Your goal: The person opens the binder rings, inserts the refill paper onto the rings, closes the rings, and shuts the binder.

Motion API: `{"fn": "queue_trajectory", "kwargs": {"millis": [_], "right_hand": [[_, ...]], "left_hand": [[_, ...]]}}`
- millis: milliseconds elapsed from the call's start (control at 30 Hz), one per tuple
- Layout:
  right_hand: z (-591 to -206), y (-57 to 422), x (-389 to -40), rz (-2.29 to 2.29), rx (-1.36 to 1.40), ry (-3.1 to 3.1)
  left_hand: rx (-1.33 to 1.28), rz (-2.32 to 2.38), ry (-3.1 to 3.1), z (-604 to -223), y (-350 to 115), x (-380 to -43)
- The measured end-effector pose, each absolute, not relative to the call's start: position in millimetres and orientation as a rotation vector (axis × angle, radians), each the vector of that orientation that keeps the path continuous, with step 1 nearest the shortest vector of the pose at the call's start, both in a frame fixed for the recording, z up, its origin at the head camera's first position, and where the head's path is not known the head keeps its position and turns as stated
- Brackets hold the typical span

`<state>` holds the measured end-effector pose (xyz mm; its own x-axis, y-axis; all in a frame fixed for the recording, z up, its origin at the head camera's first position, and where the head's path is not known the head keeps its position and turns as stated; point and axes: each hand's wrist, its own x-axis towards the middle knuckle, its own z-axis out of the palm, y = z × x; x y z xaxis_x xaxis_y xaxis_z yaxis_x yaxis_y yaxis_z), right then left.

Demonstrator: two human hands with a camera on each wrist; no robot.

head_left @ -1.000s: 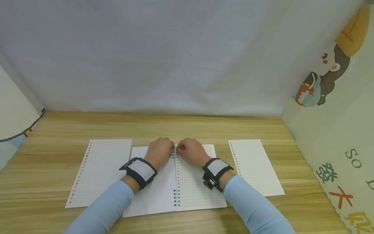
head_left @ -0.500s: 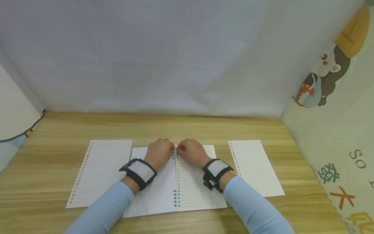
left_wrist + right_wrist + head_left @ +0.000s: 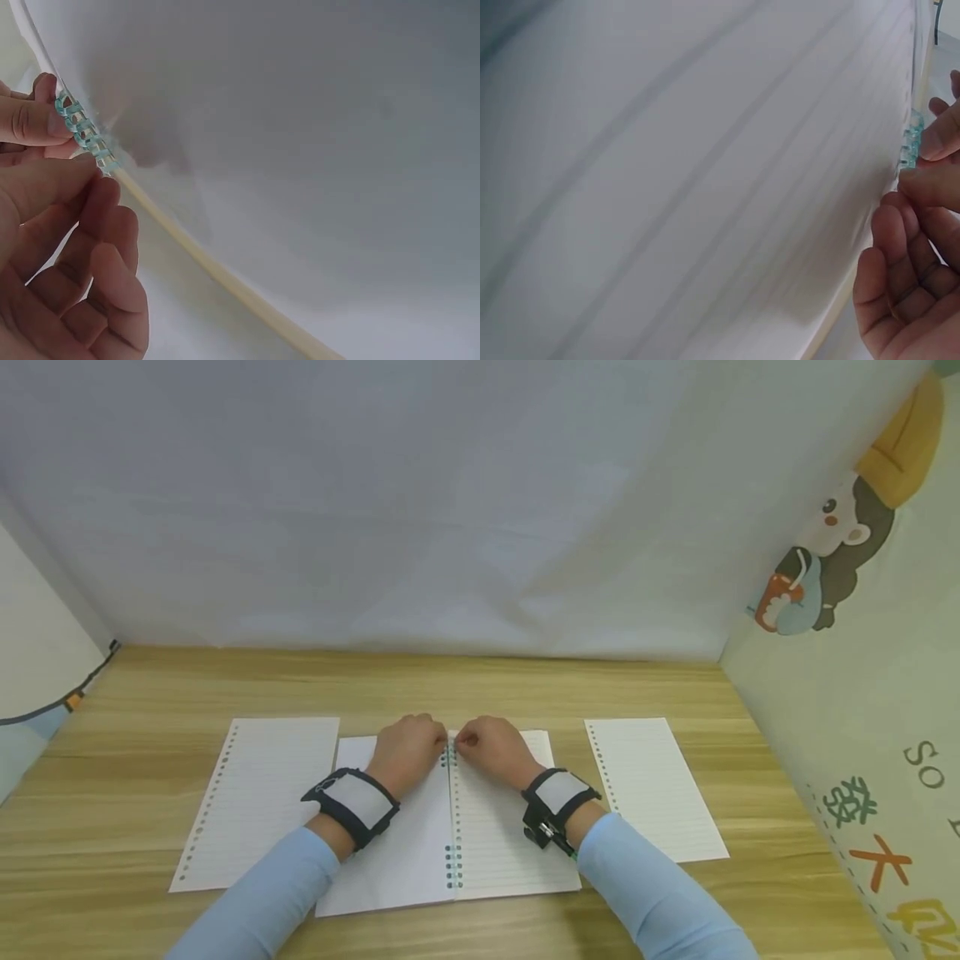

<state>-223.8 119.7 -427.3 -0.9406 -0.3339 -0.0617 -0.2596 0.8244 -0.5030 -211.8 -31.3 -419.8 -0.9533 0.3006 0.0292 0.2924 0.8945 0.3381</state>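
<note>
Basically, almost nothing changes over the last second: at most a slight wrist shift, with both hands staying at the far end of the notebook's spine. The white-paged spiral notebook [image 3: 405,860] lies spread flat on the light wood-grain surface [image 3: 480,685], blank page left, lined page right. Left hand [image 3: 405,753] and right hand [image 3: 497,752] sit side by side, each pinching the upper cluster of translucent teal plastic rings [image 3: 85,133] between thumb and finger. Lower green ring group [image 3: 453,867] is untouched near the close edge. Loose white lined punched sheets, one left [image 3: 247,806] and one right [image 3: 656,789], haven't moved. So work on the upper cluster looks like a hold or fine pressing, no visible progress; whether those rings are fastened, can't tell.
</note>
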Motion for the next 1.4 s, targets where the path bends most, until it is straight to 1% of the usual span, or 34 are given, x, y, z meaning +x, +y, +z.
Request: {"fn": "queue_trajectory", "kwargs": {"millis": [233, 633, 933, 1400], "right_hand": [[-428.3, 121.3, -222.3, -0.764, -0.486, 2.853], [-433.0, 120.8, -222.6, -0.753, -0.539, 2.869], [-431.4, 119.8, -221.2, -0.699, -0.608, 2.879], [-429.4, 121.3, -219.5, -0.680, -0.621, 2.877]], "left_hand": [[0.487, 0.586, 3.024, -421.9, -31.9, -211.3], [0.443, 0.514, 2.972, -421.3, -29.0, -212.3], [0.482, 0.484, 2.995, -422.4, -29.2, -210.6], [0.473, 0.469, 2.991, -422.5, -29.9, -209.0]]}}
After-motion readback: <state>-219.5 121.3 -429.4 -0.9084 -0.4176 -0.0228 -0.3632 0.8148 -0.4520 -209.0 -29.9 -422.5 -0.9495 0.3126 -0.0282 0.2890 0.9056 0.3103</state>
